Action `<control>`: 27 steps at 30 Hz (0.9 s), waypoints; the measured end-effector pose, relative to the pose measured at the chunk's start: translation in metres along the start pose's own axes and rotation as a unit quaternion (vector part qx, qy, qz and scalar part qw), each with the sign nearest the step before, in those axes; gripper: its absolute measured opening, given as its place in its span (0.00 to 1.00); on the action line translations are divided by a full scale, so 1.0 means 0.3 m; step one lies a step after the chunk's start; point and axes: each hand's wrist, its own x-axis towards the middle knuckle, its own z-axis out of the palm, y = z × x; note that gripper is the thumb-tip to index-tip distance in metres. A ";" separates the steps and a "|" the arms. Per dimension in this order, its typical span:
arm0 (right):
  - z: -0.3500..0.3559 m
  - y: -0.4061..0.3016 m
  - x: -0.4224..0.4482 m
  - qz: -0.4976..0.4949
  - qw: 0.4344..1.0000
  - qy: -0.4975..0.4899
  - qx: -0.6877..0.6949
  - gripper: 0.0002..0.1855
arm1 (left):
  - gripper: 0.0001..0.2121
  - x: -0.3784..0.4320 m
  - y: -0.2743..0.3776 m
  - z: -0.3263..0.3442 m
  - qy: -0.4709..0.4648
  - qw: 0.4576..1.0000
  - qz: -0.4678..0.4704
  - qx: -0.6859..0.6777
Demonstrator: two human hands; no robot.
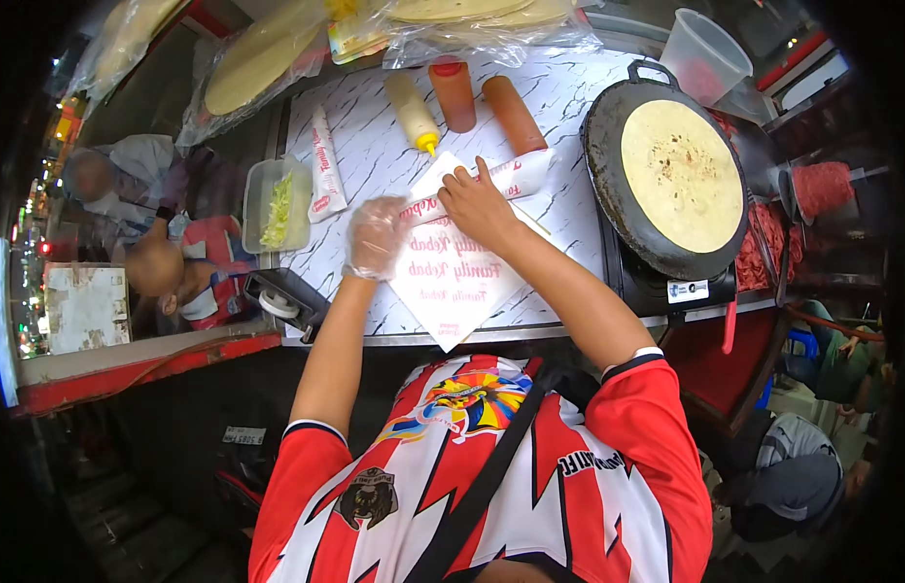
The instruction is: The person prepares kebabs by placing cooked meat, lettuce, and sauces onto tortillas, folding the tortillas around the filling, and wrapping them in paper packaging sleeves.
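A roll wrapped in white paper with red writing [529, 175] lies slantwise on the marble-patterned counter [569, 306]. My left hand [379, 237], in a clear plastic glove, grips the left end of this roll. Bare, my right hand [476, 204] lies across its middle, fingers bent over the far side and one finger raised. Beneath both hands is a flat sheet of the same printed paper [449, 299], one corner pointing towards me. What the wrapper holds is hidden. Another slim paper-wrapped roll [326, 171] rests farther left.
Three squeeze bottles [452, 95] lie beyond my hands. At right, a flatbread [682, 175] sits on a black griddle [605, 175] over a stove. Shredded lettuce fills part of a plastic tub [298, 226] at left. Bagged flatbreads [263, 65] line the far edge. People are nearby.
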 end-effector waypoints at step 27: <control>-0.108 -0.133 -0.467 0.157 0.973 -0.121 0.117 0.29 | 0.26 0.201 0.115 -0.049 -0.250 0.968 -0.011 -0.023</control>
